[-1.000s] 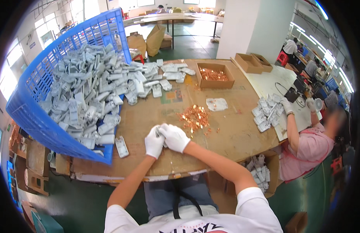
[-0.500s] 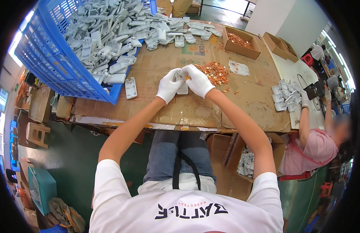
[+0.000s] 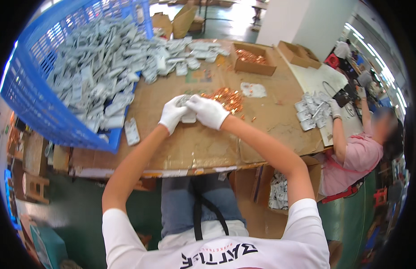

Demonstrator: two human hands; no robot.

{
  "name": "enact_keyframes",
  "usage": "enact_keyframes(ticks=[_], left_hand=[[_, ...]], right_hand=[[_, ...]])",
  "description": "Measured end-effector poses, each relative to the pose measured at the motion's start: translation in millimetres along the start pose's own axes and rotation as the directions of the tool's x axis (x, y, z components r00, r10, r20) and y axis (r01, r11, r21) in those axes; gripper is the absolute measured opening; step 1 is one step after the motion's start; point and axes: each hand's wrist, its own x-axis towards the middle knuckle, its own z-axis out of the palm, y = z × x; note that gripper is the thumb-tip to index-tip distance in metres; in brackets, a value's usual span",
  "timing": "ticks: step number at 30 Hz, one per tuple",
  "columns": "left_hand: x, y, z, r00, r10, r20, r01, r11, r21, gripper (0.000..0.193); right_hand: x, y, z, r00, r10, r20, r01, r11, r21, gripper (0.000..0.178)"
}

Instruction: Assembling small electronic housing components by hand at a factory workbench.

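My gloved left hand (image 3: 173, 115) is closed around a small white plastic casing (image 3: 182, 101). The gloved right hand (image 3: 210, 112) meets it from the other side, its fingers pinched together at the casing; whatever they hold is hidden. Just below both hands, another pale casing (image 3: 188, 119) shows on the cardboard-covered table (image 3: 172, 152). Past my right fingers lies a heap of small copper-coloured metal pieces (image 3: 228, 98). One single white casing (image 3: 132, 131) rests left of my left hand, near the blue crate.
A tipped blue crate (image 3: 51, 114) spills many white casings (image 3: 95, 71) across the left. At the back stand a cardboard box (image 3: 255, 67) of copper pieces and another box (image 3: 297, 54). A flat white piece (image 3: 253, 89) lies right of the heap. A co-worker (image 3: 351, 157) handles casings at right.
The view has shifted, so the table sits lower and further left in the picture. Both hands stay together at the casing, with the fingers slightly rearranged.
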Motion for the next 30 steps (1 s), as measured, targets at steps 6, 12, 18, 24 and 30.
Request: enact_keyframes(ticks=[6,12,18,24,30], left_hand=[[10.6,39.4,19.8,0.874,-0.417,0.250,0.480,0.822,-0.306,0.031],[25.3,60.1,62.3,0.832,-0.304,0.464,0.494,0.787,-0.369,0.043],[83.5,24.8,2.1,0.915,0.373,0.151,-0.285,0.336,0.898,0.054],[122.6,-10.7,-36.3,0.883,0.396,0.254,-0.276,0.000,0.961,0.047],[125.3,-0.4,-16.2,0.749,0.641,0.167,-0.199,-0.023,0.980,0.024]], right_hand=[[2.8,-19.0,-35.4,0.931,0.330,0.156,-0.360,0.901,0.243,0.052],[-28.2,22.0,-79.1,0.795,0.604,-0.058,-0.581,0.785,0.214,0.048],[-129.8,120.7,-155.0,0.732,0.672,-0.115,-0.604,0.561,-0.566,0.039],[-192.8,177.5,-181.3,0.473,0.879,-0.062,-0.549,0.239,-0.801,0.032],[-83.6,175.6,-146.8,0.666,0.741,0.082,-0.533,0.549,-0.644,0.033]])
